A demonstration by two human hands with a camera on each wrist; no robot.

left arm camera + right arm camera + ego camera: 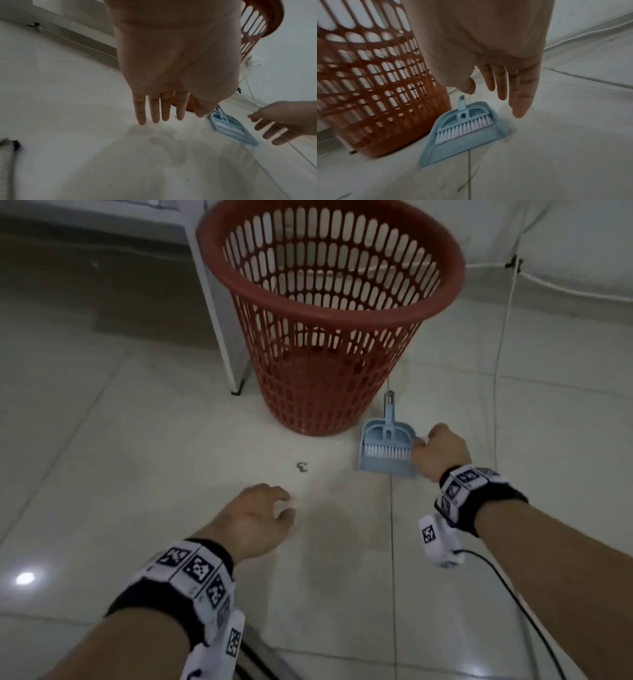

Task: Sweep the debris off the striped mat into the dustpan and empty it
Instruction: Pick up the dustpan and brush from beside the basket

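Pale-blue plastic dustpan point(385, 460) lies flat on the tiled floor point(137, 412), a white-bristled brush point(386, 449) nested inside it, its handle pointing to 12 o'clock. It sits just beside the red slotted basket point(329, 313), at the basket's 5 o'clock. The right hand point(440, 451) hovers at the dustpan's 3 o'clock, grip slack, fingers extended, holding nothing. The left hand point(255, 517) hangs at 7 o'clock, fingers straight, empty. A small dark scrap point(302, 467) lies on the floor between them.

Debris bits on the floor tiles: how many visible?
1. A small dark curled scrap lies on the pale tiled floor, left of the light-blue plastic dustpan. Finer bits may be lost in blur.
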